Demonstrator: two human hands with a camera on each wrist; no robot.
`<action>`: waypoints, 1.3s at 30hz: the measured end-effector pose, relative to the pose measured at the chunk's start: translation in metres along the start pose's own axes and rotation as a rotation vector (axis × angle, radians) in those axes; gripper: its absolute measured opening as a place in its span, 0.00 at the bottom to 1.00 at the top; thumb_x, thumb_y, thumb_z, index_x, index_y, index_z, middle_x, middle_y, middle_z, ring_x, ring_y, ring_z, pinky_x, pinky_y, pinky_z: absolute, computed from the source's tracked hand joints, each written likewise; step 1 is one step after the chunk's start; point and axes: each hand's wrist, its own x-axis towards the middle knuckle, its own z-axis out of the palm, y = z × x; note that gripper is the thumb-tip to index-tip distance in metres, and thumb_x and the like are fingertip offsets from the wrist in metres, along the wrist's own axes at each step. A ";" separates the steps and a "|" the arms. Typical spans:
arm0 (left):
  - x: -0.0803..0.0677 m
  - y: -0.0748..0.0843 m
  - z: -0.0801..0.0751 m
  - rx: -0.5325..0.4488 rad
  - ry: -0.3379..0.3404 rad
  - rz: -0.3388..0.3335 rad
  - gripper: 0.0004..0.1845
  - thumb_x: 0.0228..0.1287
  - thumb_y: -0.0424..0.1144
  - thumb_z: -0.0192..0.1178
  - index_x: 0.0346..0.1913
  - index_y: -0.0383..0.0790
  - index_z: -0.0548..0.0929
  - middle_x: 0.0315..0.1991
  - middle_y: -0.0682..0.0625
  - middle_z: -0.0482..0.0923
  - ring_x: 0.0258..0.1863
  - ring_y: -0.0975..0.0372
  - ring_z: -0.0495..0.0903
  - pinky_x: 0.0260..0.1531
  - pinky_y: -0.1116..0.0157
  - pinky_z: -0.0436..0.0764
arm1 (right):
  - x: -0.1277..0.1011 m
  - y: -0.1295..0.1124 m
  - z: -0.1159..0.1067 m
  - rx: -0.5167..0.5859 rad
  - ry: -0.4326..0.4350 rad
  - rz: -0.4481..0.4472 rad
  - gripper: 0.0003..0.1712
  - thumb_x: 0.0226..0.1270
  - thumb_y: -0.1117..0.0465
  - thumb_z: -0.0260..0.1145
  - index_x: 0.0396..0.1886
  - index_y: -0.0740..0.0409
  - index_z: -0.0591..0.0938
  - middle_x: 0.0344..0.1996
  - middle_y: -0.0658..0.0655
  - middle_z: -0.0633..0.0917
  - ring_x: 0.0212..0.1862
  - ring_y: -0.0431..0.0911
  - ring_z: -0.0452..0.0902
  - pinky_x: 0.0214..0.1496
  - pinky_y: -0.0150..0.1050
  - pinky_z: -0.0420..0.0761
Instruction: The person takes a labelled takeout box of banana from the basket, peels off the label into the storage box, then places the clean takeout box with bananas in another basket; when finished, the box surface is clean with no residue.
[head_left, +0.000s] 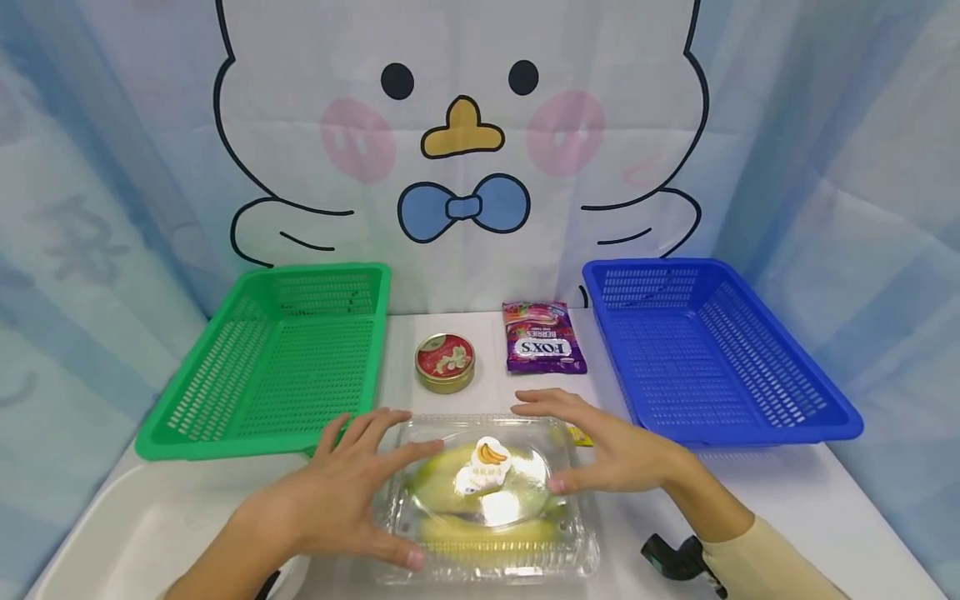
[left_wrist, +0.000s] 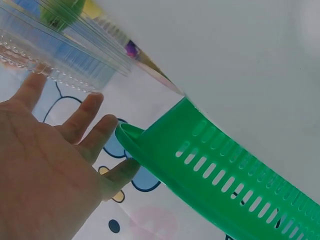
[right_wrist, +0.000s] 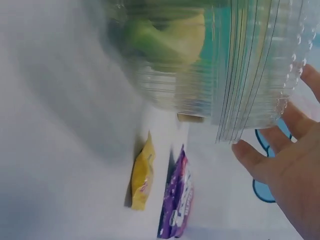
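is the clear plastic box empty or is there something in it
Not empty: yellow-green fruit shows through the clear plastic box in the head view and both wrist views.

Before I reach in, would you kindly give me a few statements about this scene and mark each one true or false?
1. The clear container is between the left hand and the right hand. True.
2. The green basket is on the person's left. True.
3. The purple packet lies between the round tin and the blue basket. True.
4. The round tin stands inside the green basket. False: it stands on the white table, outside the basket.
5. The sticker on the clear container pictures strawberries. False: it pictures bananas.
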 end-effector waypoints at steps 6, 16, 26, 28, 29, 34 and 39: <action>-0.001 0.003 0.001 0.024 0.031 0.008 0.56 0.39 0.88 0.58 0.75 0.69 0.68 0.74 0.44 0.60 0.75 0.46 0.57 0.69 0.28 0.45 | -0.018 0.002 0.007 -0.013 0.059 -0.004 0.51 0.59 0.44 0.78 0.80 0.43 0.65 0.81 0.51 0.56 0.78 0.62 0.53 0.63 0.75 0.66; -0.003 0.003 0.001 0.033 0.055 0.000 0.55 0.43 0.85 0.62 0.75 0.66 0.68 0.74 0.43 0.60 0.75 0.46 0.57 0.70 0.28 0.44 | -0.034 0.006 0.019 -0.056 0.073 -0.033 0.56 0.55 0.32 0.76 0.80 0.46 0.65 0.82 0.56 0.53 0.78 0.66 0.51 0.60 0.81 0.63; 0.003 0.004 -0.008 -0.002 -0.040 -0.038 0.56 0.42 0.85 0.62 0.77 0.65 0.66 0.76 0.43 0.57 0.77 0.46 0.53 0.71 0.28 0.42 | -0.037 0.008 0.024 -0.148 0.075 -0.006 0.63 0.51 0.35 0.80 0.82 0.47 0.60 0.83 0.56 0.47 0.79 0.63 0.52 0.62 0.75 0.70; 0.004 0.005 -0.011 -0.011 -0.065 -0.047 0.57 0.41 0.84 0.63 0.76 0.65 0.67 0.76 0.43 0.57 0.77 0.46 0.53 0.71 0.27 0.42 | -0.037 0.009 0.025 -0.158 0.076 0.006 0.63 0.51 0.35 0.80 0.82 0.46 0.59 0.83 0.55 0.45 0.79 0.64 0.51 0.63 0.73 0.71; 0.005 0.006 -0.012 -0.015 -0.074 -0.053 0.57 0.41 0.84 0.63 0.76 0.65 0.67 0.76 0.43 0.57 0.77 0.45 0.53 0.71 0.27 0.42 | -0.037 0.009 0.026 -0.162 0.077 0.013 0.64 0.51 0.36 0.80 0.83 0.46 0.59 0.83 0.54 0.44 0.80 0.65 0.51 0.64 0.71 0.72; 0.004 0.006 -0.015 -0.048 -0.092 -0.074 0.57 0.40 0.84 0.64 0.76 0.65 0.67 0.77 0.42 0.55 0.78 0.44 0.52 0.71 0.27 0.40 | -0.037 0.010 0.027 -0.173 0.070 0.029 0.64 0.50 0.36 0.81 0.83 0.45 0.58 0.83 0.54 0.45 0.79 0.66 0.51 0.64 0.68 0.74; 0.006 0.007 -0.015 -0.057 -0.064 -0.042 0.56 0.43 0.83 0.64 0.76 0.62 0.67 0.78 0.44 0.54 0.78 0.44 0.51 0.70 0.27 0.43 | -0.037 0.011 0.025 -0.186 0.074 0.036 0.64 0.50 0.35 0.81 0.83 0.43 0.59 0.83 0.53 0.45 0.78 0.65 0.53 0.64 0.68 0.74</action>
